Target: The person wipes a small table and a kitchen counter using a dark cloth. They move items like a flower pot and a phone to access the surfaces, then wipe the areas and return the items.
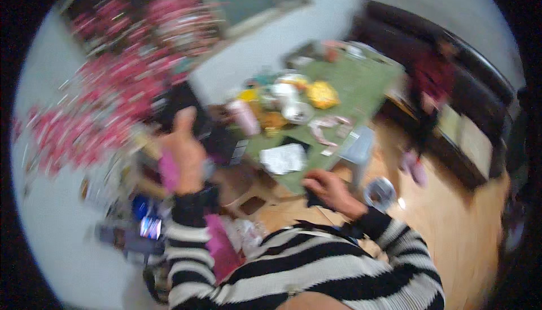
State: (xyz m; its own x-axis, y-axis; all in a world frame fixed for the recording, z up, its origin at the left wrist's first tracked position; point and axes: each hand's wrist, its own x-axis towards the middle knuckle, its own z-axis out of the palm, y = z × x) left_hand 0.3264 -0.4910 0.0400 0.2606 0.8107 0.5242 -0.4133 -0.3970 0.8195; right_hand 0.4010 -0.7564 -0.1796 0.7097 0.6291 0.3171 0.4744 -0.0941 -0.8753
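Observation:
My left hand (pixel 186 157) is raised at the left with its thumb up, blurred, in front of dark things and a pink item (pixel 169 170); whether it holds anything is unclear. My right hand (pixel 332 191) is curled over a dark cloth-like thing (pixel 315 200) near the corner of a green-topped table (pixel 364 79). On that table, close to my right hand, lies a crumpled white paper or cloth (pixel 283 158) beside a flat black item (pixel 295 143). Farther back are a yellow bag (pixel 322 95), a pink cylindrical container (pixel 243 117) and several white and yellow items, all blurred.
Pink flowers (pixel 118 85) fill the upper left by the wall. A lit screen (pixel 150 228) shows at the lower left. A grey-blue plastic stool (pixel 360 147) and a round bin (pixel 380 193) stand right of the table. A person (pixel 432 73) sits on a dark sofa (pixel 478 85).

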